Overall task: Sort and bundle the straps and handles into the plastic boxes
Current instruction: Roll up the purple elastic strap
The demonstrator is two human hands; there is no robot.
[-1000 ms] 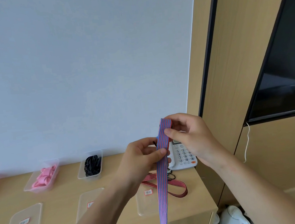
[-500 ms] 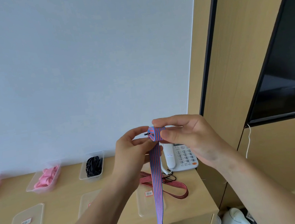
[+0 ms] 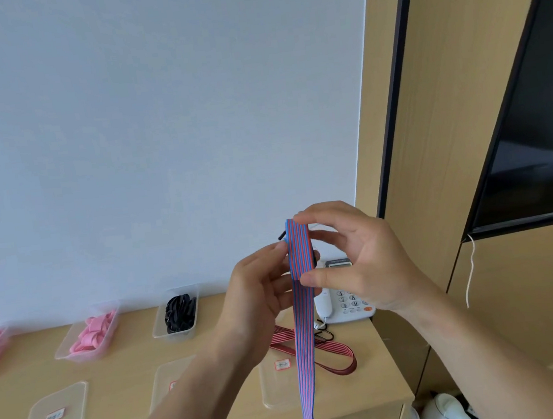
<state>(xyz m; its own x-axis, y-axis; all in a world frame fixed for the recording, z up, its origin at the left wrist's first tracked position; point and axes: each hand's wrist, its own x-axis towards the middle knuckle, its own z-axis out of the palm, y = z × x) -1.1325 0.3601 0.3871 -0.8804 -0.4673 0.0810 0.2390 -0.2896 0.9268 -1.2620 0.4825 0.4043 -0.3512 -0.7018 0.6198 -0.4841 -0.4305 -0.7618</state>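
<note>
Left hand (image 3: 261, 300) and right hand (image 3: 360, 258) both pinching folded blue-and-red striped strap (image 3: 299, 251) (tail hanging), red striped strap (image 3: 334, 363) on wooden desk (image 3: 121, 375), near telephone (image 3: 344, 299).

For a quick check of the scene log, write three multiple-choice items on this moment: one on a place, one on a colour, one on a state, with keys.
1. Where is the red striped strap?
A. On the desk in front of the phone
B. In the box of black items
C. On the floor

2. What colours is the held strap?
A. Green and white
B. Blue and red stripes
C. Plain black

3. How is the held strap's lower end?
A. Coiled in a box
B. Hanging free below the hands
C. Knotted to the phone

Key:
1 A, it lies beside the telephone.
2 B, the stripes show clearly.
3 B, the left hand and right hand pinch only its top.
</note>
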